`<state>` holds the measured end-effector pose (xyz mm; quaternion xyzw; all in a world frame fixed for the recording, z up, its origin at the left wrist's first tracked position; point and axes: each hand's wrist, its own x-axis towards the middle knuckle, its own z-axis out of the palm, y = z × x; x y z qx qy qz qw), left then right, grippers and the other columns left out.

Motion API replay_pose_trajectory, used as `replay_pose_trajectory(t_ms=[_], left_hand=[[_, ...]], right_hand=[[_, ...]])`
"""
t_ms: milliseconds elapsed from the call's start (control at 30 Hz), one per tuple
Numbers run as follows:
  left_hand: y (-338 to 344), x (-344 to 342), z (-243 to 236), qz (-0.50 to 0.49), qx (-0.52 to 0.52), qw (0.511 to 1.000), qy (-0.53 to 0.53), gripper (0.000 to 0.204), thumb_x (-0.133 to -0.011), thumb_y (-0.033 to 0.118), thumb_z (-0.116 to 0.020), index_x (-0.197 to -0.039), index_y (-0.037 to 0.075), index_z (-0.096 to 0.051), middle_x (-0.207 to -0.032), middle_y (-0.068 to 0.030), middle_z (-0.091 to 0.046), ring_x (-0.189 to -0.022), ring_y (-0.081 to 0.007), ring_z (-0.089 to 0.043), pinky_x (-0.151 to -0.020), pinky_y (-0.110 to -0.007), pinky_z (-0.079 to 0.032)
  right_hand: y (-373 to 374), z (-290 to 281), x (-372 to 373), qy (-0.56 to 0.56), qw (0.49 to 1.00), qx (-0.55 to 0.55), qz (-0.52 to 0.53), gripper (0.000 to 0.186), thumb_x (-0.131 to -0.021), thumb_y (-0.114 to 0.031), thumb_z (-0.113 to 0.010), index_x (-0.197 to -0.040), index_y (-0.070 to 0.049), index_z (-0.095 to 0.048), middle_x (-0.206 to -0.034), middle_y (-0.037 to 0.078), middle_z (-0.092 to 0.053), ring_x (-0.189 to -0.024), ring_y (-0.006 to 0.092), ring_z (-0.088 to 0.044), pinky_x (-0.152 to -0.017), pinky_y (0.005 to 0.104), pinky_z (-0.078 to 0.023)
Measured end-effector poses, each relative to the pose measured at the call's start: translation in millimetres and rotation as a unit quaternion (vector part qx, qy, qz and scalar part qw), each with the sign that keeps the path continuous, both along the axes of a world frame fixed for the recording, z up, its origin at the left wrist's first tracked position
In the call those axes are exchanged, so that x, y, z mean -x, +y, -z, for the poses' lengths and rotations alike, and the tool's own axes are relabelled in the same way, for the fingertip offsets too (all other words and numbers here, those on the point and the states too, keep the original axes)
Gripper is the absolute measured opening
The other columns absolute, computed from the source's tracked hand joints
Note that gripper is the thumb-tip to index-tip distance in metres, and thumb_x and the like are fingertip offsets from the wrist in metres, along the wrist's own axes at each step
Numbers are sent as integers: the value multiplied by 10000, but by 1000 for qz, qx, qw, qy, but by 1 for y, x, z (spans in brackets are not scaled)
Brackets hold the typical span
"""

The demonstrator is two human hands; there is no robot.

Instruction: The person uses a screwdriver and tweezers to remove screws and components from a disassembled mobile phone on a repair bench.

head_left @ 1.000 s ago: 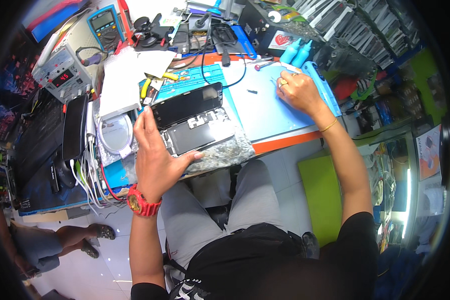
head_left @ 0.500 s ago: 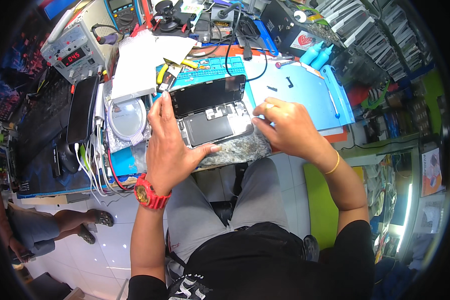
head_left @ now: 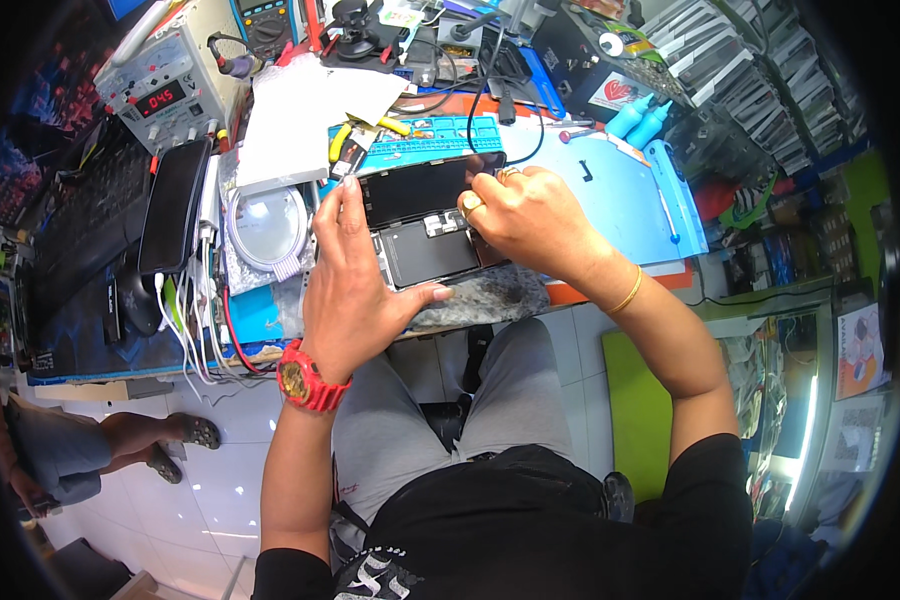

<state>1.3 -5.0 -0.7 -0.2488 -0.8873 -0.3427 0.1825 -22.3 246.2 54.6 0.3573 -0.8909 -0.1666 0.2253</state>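
Note:
An opened smartphone (head_left: 425,262) lies at the near edge of the bench, its black battery and metal-covered inside parts exposed. Its black screen panel (head_left: 420,190) is raised along the far side. My left hand (head_left: 355,265), with a red watch, grips the phone's left end, fingertips by the raised panel and thumb along the near edge. My right hand (head_left: 535,220) is closed over the phone's right end, fingers curled down into it. Those fingertips are hidden, and whatever they hold cannot be made out. A small black part (head_left: 586,171) lies on the light blue mat (head_left: 615,215) right of that hand.
Behind the phone are a blue parts tray (head_left: 435,140) and yellow-handled pliers (head_left: 337,142). Cables and a dark phone (head_left: 175,205) lie left, near a power supply (head_left: 155,90). Blue bottles (head_left: 650,125) stand far right. Another person's legs (head_left: 130,440) show lower left.
My right hand has moved left over the phone's right end and its fingers have closed downward. My left hand keeps its hold. One of two black parts on the mat no longer shows.

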Motion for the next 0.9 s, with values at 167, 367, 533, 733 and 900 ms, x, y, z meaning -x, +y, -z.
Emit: replay_pose_trajectory(t_ms=[167,367,533,733,900], left_hand=[[0,0,-1,-2,-3,1000,-14,1475,-636,451,-1023,-1678,-89,-129,-1579,-314,-322,-1363,-514,-559,-1028,-510,-586],[1,0,-1,-3,-2,1000,-8,1474,-635,447,-1022,-1680,-88,-130,-1585,-311,-321,-1359,-513,-563,-1027,-511,-588],[-1,1,1,-1,-6,1000,0,1465,-640,449,-1020,-1681,-85,-139,-1587,-313,-323,-1353,-507,-570,-1021,-511,-589],[-1,0,2,0,-17,999,-30,1460,-644,465,-1015,-1682,-79,-144,-1592,-318,-321,-1362,-510,-564,-1023,-512,-588],[-1,1,3,3,-17,1000,-7,1455,-641,467,-1016,-1674,-88,-154,-1592,-322,-319,-1383,-512,-545,-1020,-511,-593]], right_hand=[[2,1,5,-3,1000,-4,-11,90,-885,-173,-710,-936,-98,-707,-839,40,-676,-730,196,-752,-612,354,-579],[1,-3,12,-19,999,-12,-28,83,-876,-187,-709,-868,-105,-701,-791,43,-676,-747,206,-762,-605,363,-574],[-2,-10,15,-52,994,-83,-44,106,-901,-192,-692,-844,-104,-704,-794,43,-689,-781,208,-771,-606,360,-575],[-1,-14,17,-78,985,-117,-101,109,-893,-173,-699,-828,-86,-705,-800,63,-693,-780,228,-771,-623,366,-597],[-1,-17,14,-93,985,-117,-84,100,-884,-160,-709,-829,-77,-707,-818,79,-695,-797,238,-774,-642,377,-611]])
